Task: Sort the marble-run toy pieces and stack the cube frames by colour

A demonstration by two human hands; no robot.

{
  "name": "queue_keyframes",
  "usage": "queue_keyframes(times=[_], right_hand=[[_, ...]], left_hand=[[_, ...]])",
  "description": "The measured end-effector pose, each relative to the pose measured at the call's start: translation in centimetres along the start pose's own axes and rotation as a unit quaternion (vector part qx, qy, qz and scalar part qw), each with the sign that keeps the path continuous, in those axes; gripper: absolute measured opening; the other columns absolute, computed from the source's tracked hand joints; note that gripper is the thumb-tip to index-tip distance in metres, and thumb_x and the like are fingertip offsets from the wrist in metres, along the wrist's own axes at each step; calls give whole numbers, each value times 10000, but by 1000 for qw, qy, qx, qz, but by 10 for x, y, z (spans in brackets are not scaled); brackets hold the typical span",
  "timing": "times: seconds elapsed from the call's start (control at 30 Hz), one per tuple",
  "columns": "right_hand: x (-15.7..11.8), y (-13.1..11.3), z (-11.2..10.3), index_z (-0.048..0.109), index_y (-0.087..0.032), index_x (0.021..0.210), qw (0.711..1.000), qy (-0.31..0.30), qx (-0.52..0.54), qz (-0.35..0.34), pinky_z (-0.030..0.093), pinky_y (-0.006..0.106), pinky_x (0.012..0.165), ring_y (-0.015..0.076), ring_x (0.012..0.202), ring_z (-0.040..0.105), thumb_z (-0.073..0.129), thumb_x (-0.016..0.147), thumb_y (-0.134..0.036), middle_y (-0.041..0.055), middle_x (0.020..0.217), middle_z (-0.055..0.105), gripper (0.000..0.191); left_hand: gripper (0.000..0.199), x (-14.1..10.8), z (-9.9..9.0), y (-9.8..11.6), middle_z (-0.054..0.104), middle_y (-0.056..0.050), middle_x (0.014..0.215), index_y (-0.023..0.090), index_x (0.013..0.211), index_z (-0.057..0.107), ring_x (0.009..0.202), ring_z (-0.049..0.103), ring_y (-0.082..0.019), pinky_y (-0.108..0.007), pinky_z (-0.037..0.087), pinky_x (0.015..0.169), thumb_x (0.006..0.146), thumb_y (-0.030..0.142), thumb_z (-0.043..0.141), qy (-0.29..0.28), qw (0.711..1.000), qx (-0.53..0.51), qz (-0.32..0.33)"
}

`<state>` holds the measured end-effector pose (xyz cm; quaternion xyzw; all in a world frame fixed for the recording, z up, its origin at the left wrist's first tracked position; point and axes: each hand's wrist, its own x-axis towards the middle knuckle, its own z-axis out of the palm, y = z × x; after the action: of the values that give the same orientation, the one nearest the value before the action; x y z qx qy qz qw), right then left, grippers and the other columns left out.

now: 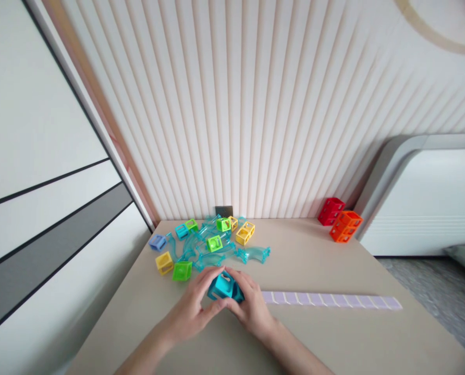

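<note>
Blue plastic blocks (222, 286) are held between my two hands near the middle of the table. My left hand (191, 307) wraps the blocks from the left, with its thumb at the near side. From the right, my right hand (252, 304) closes on them, and its fingers partly cover the darker blue part. The fingertips of both hands meet at the top. Beyond my hands lie clear teal curved pieces (212, 259), a green block (182, 271), another green block (214, 243) and a yellow block (164, 263).
Red blocks (331, 211) and orange blocks (345, 226) are stacked at the back right of the beige table (295, 344). A segmented lilac strip (332, 300) stretches rightward from my right hand. A small dark object (224, 211) is against the ribbed wall (252, 130).
</note>
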<state>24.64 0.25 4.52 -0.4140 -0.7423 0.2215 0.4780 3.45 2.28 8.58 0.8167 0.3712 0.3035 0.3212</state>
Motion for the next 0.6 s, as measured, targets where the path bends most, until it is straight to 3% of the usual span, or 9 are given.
queue_keyframes(times=[0.1, 0.17, 0.3, 0.4, 0.5, 0.6], right_hand=[[-1, -4, -2, 462, -318, 1486, 998, -49, 23, -28, 544, 366, 948, 267, 1101, 674, 602, 884, -655, 102, 1261, 682, 704], [2, -4, -5, 500, -290, 1461, 998, -52, 23, -37, 537, 368, 954, 273, 1120, 664, 624, 862, -665, 116, 1267, 673, 718], [31, 7, -20, 731, -231, 1103, 998, 55, -19, 31, 531, 351, 902, 251, 1012, 687, 568, 958, -543, 112, 1083, 718, 381], [65, 27, -33, 725, -197, 874, 979, 130, -93, 123, 523, 311, 793, 210, 848, 685, 466, 1014, -478, 80, 913, 704, 406], [93, 48, -37, 720, -184, 869, 975, 121, -131, 131, 507, 320, 787, 211, 835, 671, 504, 995, -453, 80, 927, 685, 367], [107, 63, -29, 722, -199, 910, 981, 71, -153, 99, 509, 311, 822, 194, 852, 672, 531, 991, -418, 59, 942, 685, 302]], left_hand=[[414, -9, 7, -7, 652, -109, 1305, 270, 1307, 565, 1127, 670, -258, -384, 590, 934, 946, 471, 584, 24, 990, -121, -68], [369, -12, 5, -16, 680, -98, 1231, 260, 1258, 592, 1055, 695, -241, -359, 611, 872, 959, 474, 556, 45, 985, -142, -91], [303, -18, 4, -33, 678, -100, 1182, 278, 1221, 631, 1105, 670, -255, -384, 591, 918, 960, 416, 558, 111, 992, -6, -56], [266, -22, 8, -43, 676, -99, 1175, 278, 1183, 657, 1119, 671, -256, -405, 571, 969, 954, 374, 560, 141, 985, 93, -24], [268, -25, 16, -54, 676, -97, 1196, 273, 1197, 647, 1117, 682, -246, -386, 581, 960, 960, 339, 541, 146, 979, 140, -3], [275, -27, 23, -61, 678, -94, 1208, 268, 1214, 633, 1122, 684, -240, -379, 585, 960, 965, 324, 532, 151, 974, 167, 7]])
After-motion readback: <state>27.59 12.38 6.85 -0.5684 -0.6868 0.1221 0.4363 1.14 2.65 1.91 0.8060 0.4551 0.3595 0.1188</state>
